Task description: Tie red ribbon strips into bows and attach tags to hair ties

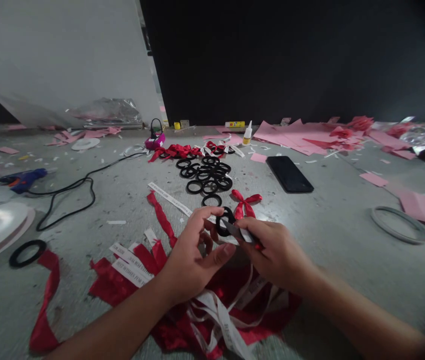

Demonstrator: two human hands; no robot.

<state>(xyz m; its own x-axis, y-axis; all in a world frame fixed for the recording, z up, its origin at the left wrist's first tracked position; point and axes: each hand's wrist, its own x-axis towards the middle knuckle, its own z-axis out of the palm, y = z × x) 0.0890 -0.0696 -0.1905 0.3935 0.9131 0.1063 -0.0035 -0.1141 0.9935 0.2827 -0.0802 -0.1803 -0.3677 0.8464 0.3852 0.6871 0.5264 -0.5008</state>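
Note:
My left hand [197, 250] grips a small black ring [218, 226] between its curled fingers, above the ribbon pile. In my right hand [272, 245] is a pointed metal blade [232, 228], its tip lying against the ring's opening. My fingers cover the handle, so whether it belongs to scissors or a knife does not show. Under both hands lie red ribbons [109, 285] and white printed ribbons [231, 332] in a loose heap. A red bow [247, 199] rests just beyond my right hand. More black rings [206, 172] are piled farther back, with one [211, 200] nearest my fingers.
A phone [289, 174] and a glue bottle [248, 134] stand right of the rings. On the left are a blue glue gun [28, 180] with its cord [84, 179], a ribbon spool [5, 225] and another black ring [27, 253]. Pink paper [291, 136] lies along the back.

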